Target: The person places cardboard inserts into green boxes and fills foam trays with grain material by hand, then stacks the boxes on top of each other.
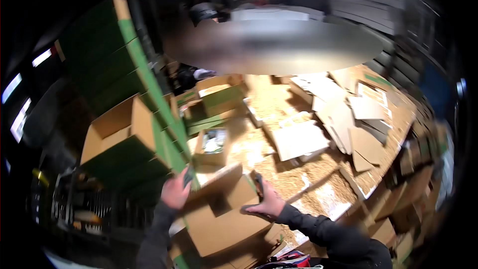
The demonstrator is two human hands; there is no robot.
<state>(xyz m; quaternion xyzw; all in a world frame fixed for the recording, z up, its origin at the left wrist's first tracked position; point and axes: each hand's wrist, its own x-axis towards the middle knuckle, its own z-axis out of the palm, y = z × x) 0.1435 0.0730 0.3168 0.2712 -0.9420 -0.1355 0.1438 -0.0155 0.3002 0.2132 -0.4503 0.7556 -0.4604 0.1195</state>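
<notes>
An open cardboard box (227, 231) with raised flaps lies tilted in front of me, at the near edge of a work table. My left hand (176, 192) is by the box's left side, beside the green stack; dark patches cover its fingertips. Whether it touches the box is blurred. My right hand (269, 200) is over the box's right side, thumb and fingers spread apart, with dark coverings on the digits. No separate thing shows in its grasp. Beyond the hands stands a small open carton (213, 158) with mixed contents.
A tall stack of green cardboard boxes (149, 78) rises at left, with an open box (119, 130) against it. Flat cardboard pieces (336, 119) and a white-topped box (300, 140) lie on the littered table (276, 172). Cartons (399, 194) crowd the right. A person's cap (204, 12) shows behind.
</notes>
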